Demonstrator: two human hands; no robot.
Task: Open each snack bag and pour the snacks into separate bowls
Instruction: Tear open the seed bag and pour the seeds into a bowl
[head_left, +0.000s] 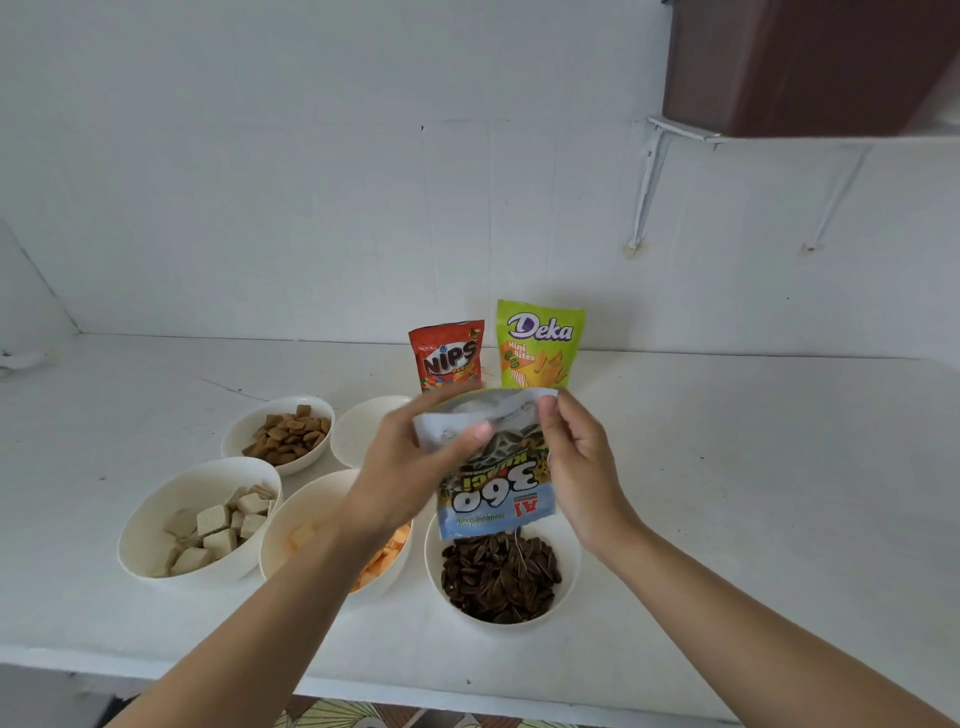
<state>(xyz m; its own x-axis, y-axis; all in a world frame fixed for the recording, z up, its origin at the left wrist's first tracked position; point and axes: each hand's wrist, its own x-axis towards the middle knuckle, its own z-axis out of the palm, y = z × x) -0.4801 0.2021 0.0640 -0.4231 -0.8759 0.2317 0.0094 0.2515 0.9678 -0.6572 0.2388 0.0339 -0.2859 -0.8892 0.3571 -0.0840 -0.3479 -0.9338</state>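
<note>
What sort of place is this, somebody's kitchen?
Probably a home kitchen: a white counter against a wall, a bracketed shelf above, and a bowl of seeds near the Nips bag and Deka bag.

There are five white bowls. Two stand far: the bowl of brown pieces (244, 421) on the left and the empty bowl (358, 431) to its right. Three stand near: the bowl of wafers (171, 493) on the left, the bowl of orange pieces (301, 504) in the middle and the bowl of seeds (566, 540) on the right. That makes four filled and one empty.

There are three snack bags. The red bag (449, 356) and the green bag (537, 345) stand far, and the blue bag (493, 493) is held above the bowl of seeds.

Two hands, the left hand (410, 467) and the right hand (582, 467), both pinch the blue bag.
</note>
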